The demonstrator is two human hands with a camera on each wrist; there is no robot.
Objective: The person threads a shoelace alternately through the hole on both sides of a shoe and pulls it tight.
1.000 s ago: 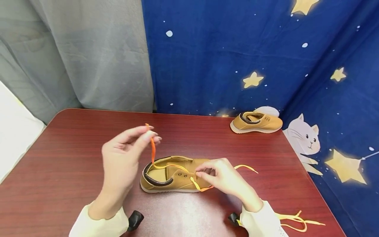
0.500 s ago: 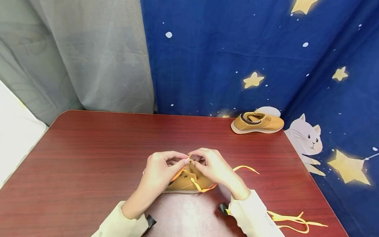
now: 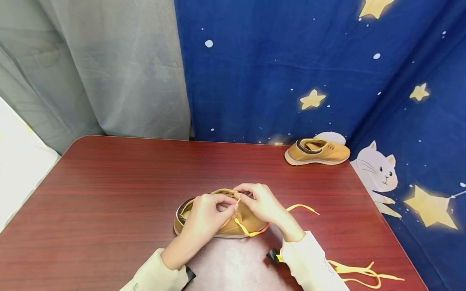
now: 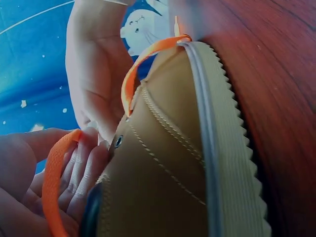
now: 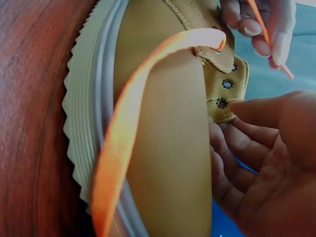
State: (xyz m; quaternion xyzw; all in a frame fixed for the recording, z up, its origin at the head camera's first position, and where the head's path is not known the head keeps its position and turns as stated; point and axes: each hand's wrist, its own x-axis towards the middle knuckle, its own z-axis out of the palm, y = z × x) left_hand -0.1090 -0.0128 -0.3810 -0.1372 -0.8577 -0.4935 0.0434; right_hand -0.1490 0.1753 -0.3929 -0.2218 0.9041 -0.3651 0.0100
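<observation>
1. Head: the left hand [image 3: 208, 212], a second ago higher and further left, is now pinching the orange lace [image 3: 251, 233] over the tan shoe [image 3: 233, 230], which is resting on the table [image 3: 109, 182].
2. Left wrist: the lace is curving from that hand.
3. Right wrist: the right hand [image 5: 276, 182] is pinching the eyelet flap [image 5: 239, 81]; one threaded eyelet [image 5: 217, 51] is holding the lace.

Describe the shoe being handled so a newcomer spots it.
Find the dark red table; the left hand and right hand are near its middle. There sits the tan shoe. Its orange-yellow lace sets it apart from the far-right shoe, which shows none.
</observation>
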